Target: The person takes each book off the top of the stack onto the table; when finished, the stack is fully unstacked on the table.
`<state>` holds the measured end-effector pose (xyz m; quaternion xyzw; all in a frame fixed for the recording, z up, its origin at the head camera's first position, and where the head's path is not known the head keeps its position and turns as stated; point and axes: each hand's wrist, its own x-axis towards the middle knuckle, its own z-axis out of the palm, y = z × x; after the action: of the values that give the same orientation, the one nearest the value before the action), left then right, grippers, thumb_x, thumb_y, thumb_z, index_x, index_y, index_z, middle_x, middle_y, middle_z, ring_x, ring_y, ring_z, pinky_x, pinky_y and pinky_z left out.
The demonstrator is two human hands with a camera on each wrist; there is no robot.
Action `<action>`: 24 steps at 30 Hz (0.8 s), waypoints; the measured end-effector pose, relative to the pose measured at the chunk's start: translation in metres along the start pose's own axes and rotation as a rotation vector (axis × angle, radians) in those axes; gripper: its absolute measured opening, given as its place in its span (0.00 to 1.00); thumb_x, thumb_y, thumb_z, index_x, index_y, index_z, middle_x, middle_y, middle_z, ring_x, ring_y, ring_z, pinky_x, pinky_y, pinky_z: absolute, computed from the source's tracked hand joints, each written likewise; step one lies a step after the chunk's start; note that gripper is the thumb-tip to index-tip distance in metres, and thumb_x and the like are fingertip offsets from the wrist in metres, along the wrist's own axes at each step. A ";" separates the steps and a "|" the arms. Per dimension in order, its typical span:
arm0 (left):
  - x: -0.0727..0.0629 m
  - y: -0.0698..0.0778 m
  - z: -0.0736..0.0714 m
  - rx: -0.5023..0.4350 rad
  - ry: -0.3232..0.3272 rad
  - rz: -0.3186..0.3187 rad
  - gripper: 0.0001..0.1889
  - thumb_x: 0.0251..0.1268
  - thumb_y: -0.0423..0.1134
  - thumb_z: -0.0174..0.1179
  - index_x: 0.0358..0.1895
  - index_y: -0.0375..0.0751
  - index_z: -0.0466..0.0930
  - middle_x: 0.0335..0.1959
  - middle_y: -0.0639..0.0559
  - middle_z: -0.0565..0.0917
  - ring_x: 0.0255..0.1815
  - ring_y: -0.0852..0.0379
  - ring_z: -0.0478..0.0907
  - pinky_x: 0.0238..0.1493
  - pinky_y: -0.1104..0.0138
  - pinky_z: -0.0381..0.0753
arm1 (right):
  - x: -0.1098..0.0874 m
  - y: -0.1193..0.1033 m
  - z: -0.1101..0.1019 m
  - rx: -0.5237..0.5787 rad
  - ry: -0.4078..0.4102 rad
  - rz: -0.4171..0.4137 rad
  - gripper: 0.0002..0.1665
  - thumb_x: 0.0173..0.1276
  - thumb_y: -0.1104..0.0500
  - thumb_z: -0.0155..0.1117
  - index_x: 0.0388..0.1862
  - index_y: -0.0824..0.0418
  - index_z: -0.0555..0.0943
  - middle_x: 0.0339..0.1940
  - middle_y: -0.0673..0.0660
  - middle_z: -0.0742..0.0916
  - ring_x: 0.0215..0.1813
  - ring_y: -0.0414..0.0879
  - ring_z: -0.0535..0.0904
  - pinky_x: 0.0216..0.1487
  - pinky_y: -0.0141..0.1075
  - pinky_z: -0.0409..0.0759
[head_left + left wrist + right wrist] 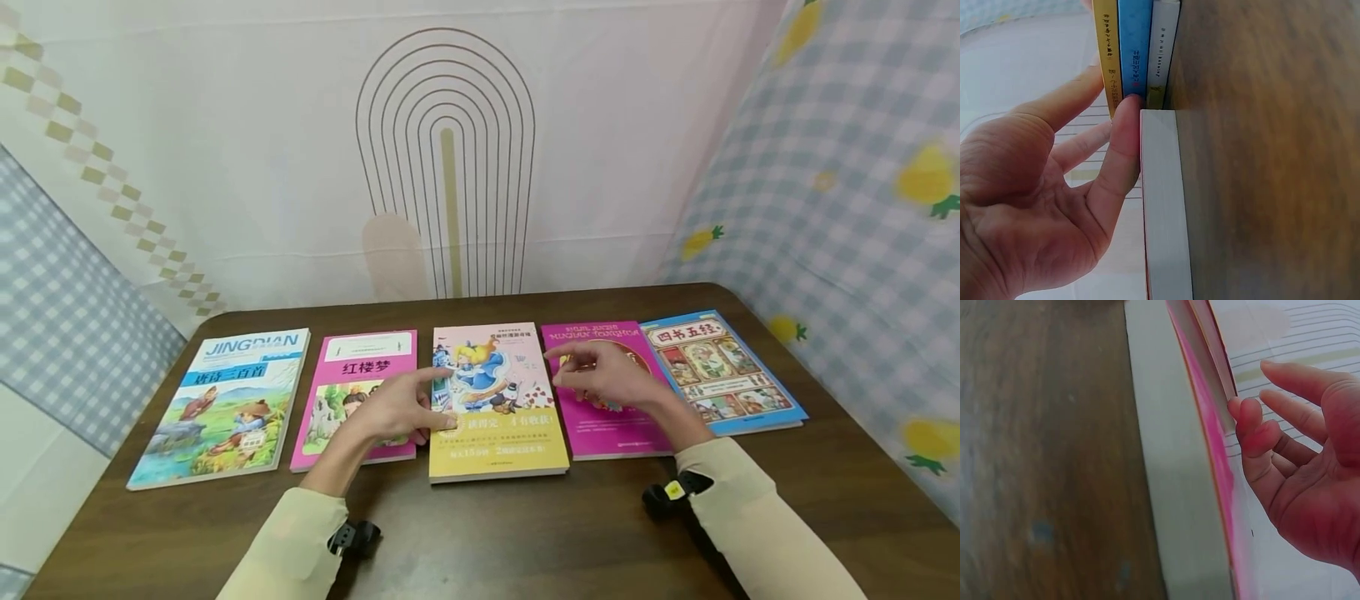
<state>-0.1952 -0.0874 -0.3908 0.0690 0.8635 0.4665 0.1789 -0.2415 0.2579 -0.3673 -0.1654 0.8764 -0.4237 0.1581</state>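
Note:
Five books lie in a row in the head view. My left hand is over the gap between the pink book and the yellow-and-pink book in the middle. Its index finger and thumb stretch across the middle book's left side, fairly straight and apart. In the left wrist view, a finger is against a blue spine, between a yellow spine and a white spine. My right hand hovers over the magenta book, loosely bent, fingertips by its left edge, holding nothing.
The JINGDIAN book lies at the far left. A blue-bordered book lies at the far right, against the magenta one. All are on a brown wooden table. A white cloth hangs behind.

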 end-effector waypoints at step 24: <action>0.002 -0.002 0.000 -0.002 0.002 0.023 0.41 0.61 0.38 0.78 0.79 0.49 0.71 0.31 0.42 0.79 0.22 0.51 0.83 0.25 0.64 0.85 | 0.015 -0.013 0.019 -0.092 -0.032 0.084 0.34 0.65 0.56 0.80 0.70 0.54 0.82 0.38 0.58 0.80 0.23 0.46 0.76 0.23 0.31 0.74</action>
<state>-0.1967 -0.0880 -0.3927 0.0783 0.8624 0.4693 0.1729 -0.2454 0.2307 -0.3701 -0.1423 0.8984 -0.3735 0.1818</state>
